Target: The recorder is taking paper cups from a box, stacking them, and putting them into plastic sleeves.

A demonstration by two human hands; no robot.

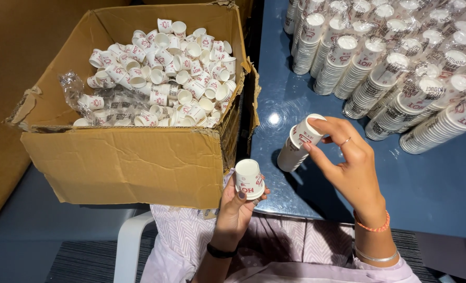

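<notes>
— Two hands, each on paper cups. What does the left hand [236, 202] carry?

— One small white paper cup [249, 178] with red print, bottom side up, pinched between thumb and fingers. Grip closed on it. Held low, just in front of the cardboard box's near corner, above the lap.

— And the right hand [348, 157]?

— Fingers wrapped around the top end of a short stack of cups [298, 144], nested and tilted, lower end toward the blue table [432, 188]. Grip clamped on the stack. Whether its lower end touches the table, cannot tell. Ring on one finger, orange cord and a thin bangle at the wrist.

— How far apart are cup and stack?

— Near, not touching; the stack sits up and right of the single cup.

— Surroundings?

— Left: a large open cardboard box [128, 162], torn at the edges, heaped with loose cups [175, 68] of the same kind, lying every which way. Crumpled clear plastic wrap [76, 86] at its left side. Beyond the right hand, far side of the table: many long cup sleeves [400, 68] in clear wrap, laid side by side, leaning. Bottom: white chair arm [131, 241], pale patterned clothing, dark band on the left wrist.
</notes>
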